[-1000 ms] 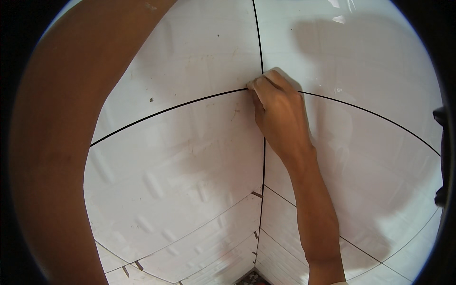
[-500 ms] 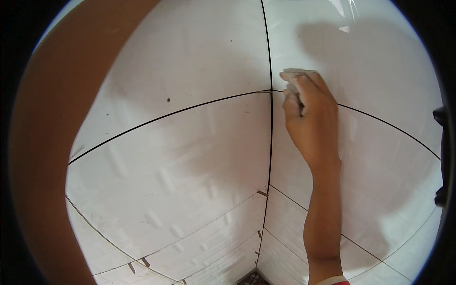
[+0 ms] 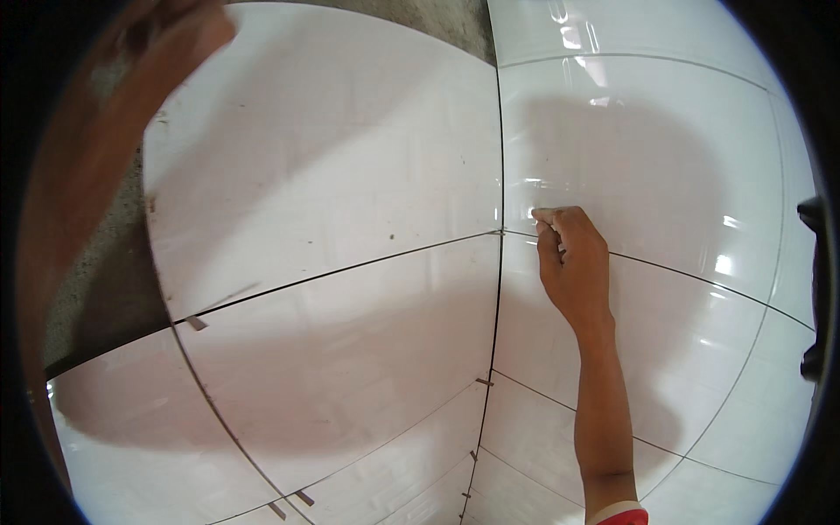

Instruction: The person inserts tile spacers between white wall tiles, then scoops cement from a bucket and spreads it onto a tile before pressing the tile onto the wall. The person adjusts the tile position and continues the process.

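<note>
My right hand [image 3: 575, 267] is in front of the right wall, close to the corner joint, at the height of a horizontal joint. Its thumb and forefinger are pinched together; whatever may be between them is too small to make out. At the upper left, my left hand [image 3: 179, 35] is blurred beside the top left corner of a large white wall tile [image 3: 341, 131]. Its fingers are smeared, so their grip and any contact with the tile cannot be told. That tile meets the white tiles of the right wall [image 3: 647, 192] along a dark vertical joint.
Bare grey concrete [image 3: 105, 254] shows left of the upper tile, and more above it. Small brown strips, such as one spacer [image 3: 194, 323], stick out of the joints. More white tiles [image 3: 332, 367] continue below. Dark specks mark the upper tile's face.
The view has shifted up and left, bringing the tile's top and left edges into sight. My left forearm covers less of the picture, and its hand now shows. My right hand stays near the corner.
</note>
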Available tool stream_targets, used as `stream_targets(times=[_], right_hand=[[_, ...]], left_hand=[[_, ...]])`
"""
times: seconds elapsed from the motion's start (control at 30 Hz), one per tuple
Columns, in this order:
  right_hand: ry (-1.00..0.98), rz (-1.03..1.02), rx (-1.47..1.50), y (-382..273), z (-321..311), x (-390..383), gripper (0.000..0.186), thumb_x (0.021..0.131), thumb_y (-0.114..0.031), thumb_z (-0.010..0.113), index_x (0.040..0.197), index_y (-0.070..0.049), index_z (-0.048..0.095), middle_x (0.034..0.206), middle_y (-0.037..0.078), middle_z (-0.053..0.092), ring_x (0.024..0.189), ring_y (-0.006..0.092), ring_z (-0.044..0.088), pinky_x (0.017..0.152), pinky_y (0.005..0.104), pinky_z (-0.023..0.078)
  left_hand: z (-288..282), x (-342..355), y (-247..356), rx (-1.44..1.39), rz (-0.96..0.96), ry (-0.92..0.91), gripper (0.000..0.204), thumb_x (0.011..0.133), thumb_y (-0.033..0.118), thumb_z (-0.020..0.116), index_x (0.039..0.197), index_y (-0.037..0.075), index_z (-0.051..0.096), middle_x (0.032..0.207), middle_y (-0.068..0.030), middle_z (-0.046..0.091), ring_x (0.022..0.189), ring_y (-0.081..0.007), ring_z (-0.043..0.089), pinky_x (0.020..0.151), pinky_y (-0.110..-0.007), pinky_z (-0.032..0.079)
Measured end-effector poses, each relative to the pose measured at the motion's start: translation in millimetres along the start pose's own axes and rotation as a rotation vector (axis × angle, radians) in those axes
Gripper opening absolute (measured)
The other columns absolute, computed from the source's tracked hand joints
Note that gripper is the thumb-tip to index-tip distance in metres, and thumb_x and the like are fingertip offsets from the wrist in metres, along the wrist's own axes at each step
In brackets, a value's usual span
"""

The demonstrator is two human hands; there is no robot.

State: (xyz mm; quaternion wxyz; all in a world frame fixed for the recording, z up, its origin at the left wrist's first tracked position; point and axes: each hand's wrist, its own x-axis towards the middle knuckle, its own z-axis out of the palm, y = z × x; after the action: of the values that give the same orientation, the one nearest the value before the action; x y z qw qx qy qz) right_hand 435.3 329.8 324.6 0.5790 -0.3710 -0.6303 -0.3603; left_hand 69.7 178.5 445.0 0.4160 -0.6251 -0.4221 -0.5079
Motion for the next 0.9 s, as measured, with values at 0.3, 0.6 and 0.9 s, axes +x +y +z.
stream_targets(times=[0.3, 0.6, 0.9], right_hand=[[-0.034, -0.082, -0.175, 6.6, -6.2, -2.0, 0.012, 0.092, -0.002, 0.063, 0.103, -0.002, 0.07, 0.099, 0.013, 0.069, 0.083, 0.0314, 0.069, 0.074, 0.0409, 0.056], [-0.156, 0.046, -0.036, -64.0, -23.5, -15.3, 0.014, 0.098, -0.007, 0.061, 0.108, -0.002, 0.069, 0.1, 0.01, 0.07, 0.074, 0.0203, 0.065, 0.066, 0.0334, 0.05], [-0.201, 0.047, 0.143, -130.4, -46.7, -35.2, 0.013, 0.093, -0.007, 0.065, 0.103, -0.002, 0.071, 0.096, 0.012, 0.068, 0.072, 0.023, 0.064, 0.065, 0.0343, 0.051]], left_hand=[[-41.0, -122.4, -59.7, -0.055, 0.266, -0.019, 0.012, 0.082, 0.006, 0.078, 0.087, 0.003, 0.068, 0.084, -0.0091, 0.067, 0.076, -0.0223, 0.059, 0.075, -0.041, 0.044], [-29.6, -156.0, -85.1, -0.072, 0.088, -0.072, 0.009, 0.084, 0.011, 0.079, 0.089, 0.007, 0.073, 0.083, -0.0041, 0.067, 0.081, -0.0235, 0.06, 0.076, -0.039, 0.045], [8.1, -128.6, -65.5, -0.081, 0.002, -0.031, 0.012, 0.084, 0.017, 0.079, 0.082, 0.008, 0.074, 0.081, -0.0066, 0.069, 0.079, -0.0259, 0.064, 0.081, -0.042, 0.049]])
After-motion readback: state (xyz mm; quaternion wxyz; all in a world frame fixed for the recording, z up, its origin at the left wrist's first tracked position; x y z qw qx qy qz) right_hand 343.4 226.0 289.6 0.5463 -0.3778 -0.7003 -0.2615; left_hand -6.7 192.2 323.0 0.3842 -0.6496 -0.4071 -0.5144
